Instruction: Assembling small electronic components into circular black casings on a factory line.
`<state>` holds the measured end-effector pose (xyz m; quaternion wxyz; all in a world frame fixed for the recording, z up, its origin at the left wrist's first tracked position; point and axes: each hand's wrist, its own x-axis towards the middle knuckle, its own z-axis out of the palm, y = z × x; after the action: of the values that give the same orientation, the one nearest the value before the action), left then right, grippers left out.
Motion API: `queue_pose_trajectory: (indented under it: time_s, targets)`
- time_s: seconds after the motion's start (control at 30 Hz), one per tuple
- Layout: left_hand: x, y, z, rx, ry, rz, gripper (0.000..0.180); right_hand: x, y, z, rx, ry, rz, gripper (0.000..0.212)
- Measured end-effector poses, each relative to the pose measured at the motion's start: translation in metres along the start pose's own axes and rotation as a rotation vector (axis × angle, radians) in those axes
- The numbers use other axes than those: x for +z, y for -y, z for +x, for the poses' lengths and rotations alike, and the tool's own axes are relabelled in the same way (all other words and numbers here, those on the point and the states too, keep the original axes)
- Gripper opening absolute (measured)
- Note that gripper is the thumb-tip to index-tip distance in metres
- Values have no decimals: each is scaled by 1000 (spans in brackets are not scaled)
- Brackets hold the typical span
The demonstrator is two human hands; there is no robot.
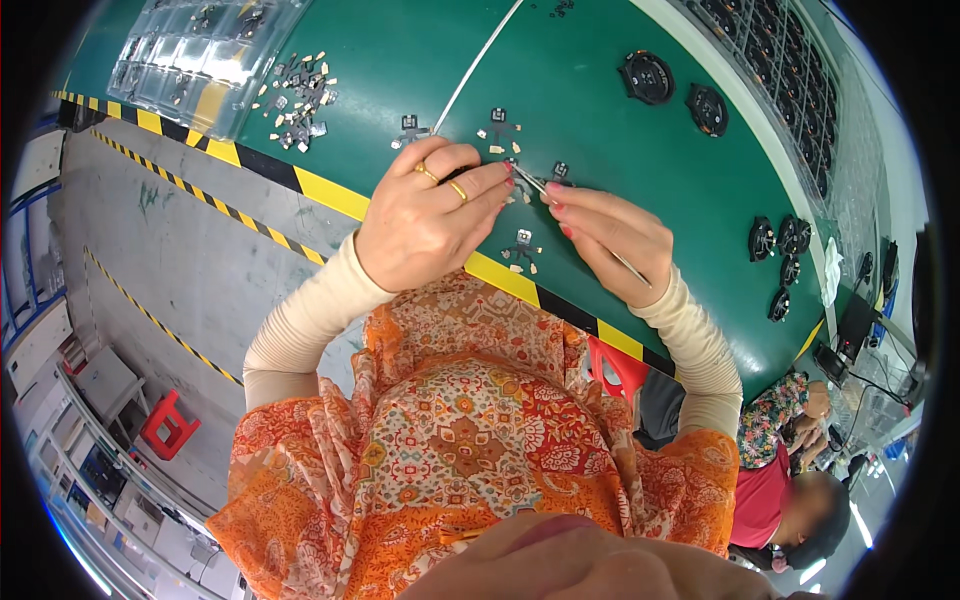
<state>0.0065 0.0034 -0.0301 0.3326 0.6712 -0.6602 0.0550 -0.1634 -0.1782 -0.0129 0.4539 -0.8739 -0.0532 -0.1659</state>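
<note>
Green bench [400, 80]: both hands curled, left hand [425, 225] pinching a small part, right hand [610, 235] gripping tweezers [560, 205].

Left hand [425, 225], right hand [610, 240]: fingertips pinched, close together.

Factory assembly line: a green workbench [420, 60] edged with hazard tape [330, 195] is carrying small metal parts [300, 100] at eleven o'clock, black round components [647, 77] at one o'clock.

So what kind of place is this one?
Likely an electronics assembly line: a green workbench edged with hazard tape, clear blister trays of small parts, round black components, and the right hand working with tweezers.
</note>
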Motion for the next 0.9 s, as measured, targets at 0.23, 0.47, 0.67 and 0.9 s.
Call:
queue_pose_trajectory:
  time_s: [0.23,0.47,0.67,0.9]
  targets:
    - [-1,4,-2,34,-5,-61,21,-2,0,0,24,23,2,29]
    - [1,3,-2,48,-22,-33,21,-3,-2,-3,4,6,-3,28]
    - [2,2,-2,65,-34,-5,21,-4,1,-1,24,9,3,27]
    - [5,0,-4,106,-48,64,22,-2,-2,-2,24,-4,13,29]
